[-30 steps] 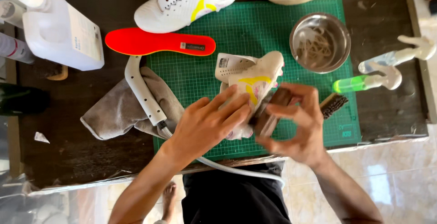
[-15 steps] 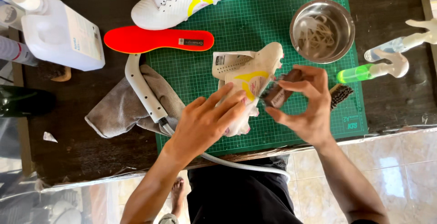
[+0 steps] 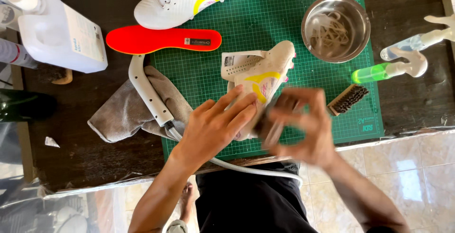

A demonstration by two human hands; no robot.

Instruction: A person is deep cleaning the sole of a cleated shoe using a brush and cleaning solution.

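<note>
Left hand (image 3: 215,126) grip clamped on the white cleated shoe with yellow and pink marks (image 3: 258,79), held over the green cutting mat (image 3: 284,39) on the counter. Right hand (image 3: 303,124), blurred, grip closed on a small brown brush (image 3: 270,126) at the shoe's side. Steel bowl (image 3: 335,28) beyond the right grip, grey cloth (image 3: 125,114) left of the left one.

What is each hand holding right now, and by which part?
The left hand grips the white shoe around its rear side. The blurred right hand pinches a small dark brush-like item against it; exact hold unclear.
</note>
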